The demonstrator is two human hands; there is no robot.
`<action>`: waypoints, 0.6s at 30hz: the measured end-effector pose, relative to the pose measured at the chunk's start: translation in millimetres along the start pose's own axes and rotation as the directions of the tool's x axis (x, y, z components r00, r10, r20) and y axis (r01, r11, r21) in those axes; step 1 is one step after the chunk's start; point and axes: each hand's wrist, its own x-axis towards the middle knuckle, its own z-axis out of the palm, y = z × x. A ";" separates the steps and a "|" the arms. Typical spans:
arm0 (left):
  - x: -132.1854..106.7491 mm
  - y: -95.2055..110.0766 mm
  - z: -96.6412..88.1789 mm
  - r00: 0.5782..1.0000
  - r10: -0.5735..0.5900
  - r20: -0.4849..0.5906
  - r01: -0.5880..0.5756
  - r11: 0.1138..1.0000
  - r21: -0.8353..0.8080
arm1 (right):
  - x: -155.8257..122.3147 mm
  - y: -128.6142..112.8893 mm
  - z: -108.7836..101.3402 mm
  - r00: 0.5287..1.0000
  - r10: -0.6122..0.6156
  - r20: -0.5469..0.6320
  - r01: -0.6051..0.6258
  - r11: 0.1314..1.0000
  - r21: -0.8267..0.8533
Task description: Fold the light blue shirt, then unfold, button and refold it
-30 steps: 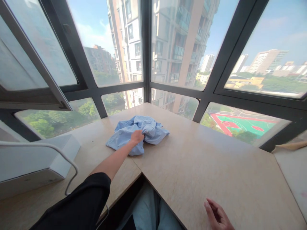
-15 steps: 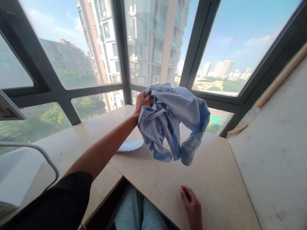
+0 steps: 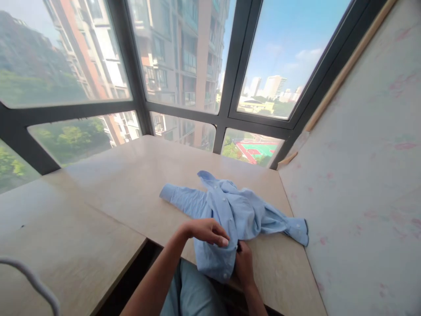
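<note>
A light blue button shirt (image 3: pixel 237 210) lies crumpled on the wooden table (image 3: pixel 131 184), one sleeve stretched left, the other toward the right wall. Its lower part hangs over the near table edge. My left hand (image 3: pixel 207 231) rests on the shirt's near part with fingers curled down onto the cloth. My right hand (image 3: pixel 244 263) is at the table edge, its fingers tucked into the shirt's hem, pinching it.
Large windows with dark frames (image 3: pixel 226 109) wrap the far side of the table. A pale wall (image 3: pixel 362 175) stands close on the right. A bent white bar (image 3: pixel 36 281) shows at lower left. A gap between two tabletops (image 3: pixel 141 245) runs near my lap.
The shirt, held up in the air by my left hand, now lies spread on the table nearer me. My right hand has moved from the bare table onto the shirt's hem.
</note>
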 end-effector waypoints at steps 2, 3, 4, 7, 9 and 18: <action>1.0 -2.0 -11.8 0.967 0.036 0.252 0.013 0.982 -0.191 | -2.2 -0.8 -1.2 0.998 -0.007 -0.056 0.006 1.000 -0.019; 5.0 -5.4 -22.5 0.977 0.032 0.212 0.018 0.973 -0.231 | -3.0 -1.1 -1.8 0.996 -0.018 -0.092 0.016 1.000 -0.020; 10.4 -11.0 -34.3 0.998 -0.008 0.064 0.021 0.977 -0.212 | -3.5 -1.4 -2.2 0.991 -0.025 -0.134 0.023 1.000 -0.016; 27.1 -39.0 -63.8 0.878 -0.149 -0.456 0.225 0.968 0.116 | -3.9 -2.7 -3.6 0.969 -0.005 -0.245 0.009 1.000 0.017; 33.2 -60.4 -70.9 0.854 -0.119 -0.507 0.344 0.860 0.378 | -3.7 -3.9 -4.1 0.957 0.016 -0.289 -0.007 0.999 0.033; 48.6 -94.5 -54.9 0.987 -0.069 -0.143 0.155 0.625 0.765 | -4.1 -4.7 -4.0 0.933 0.051 -0.357 -0.037 0.998 0.045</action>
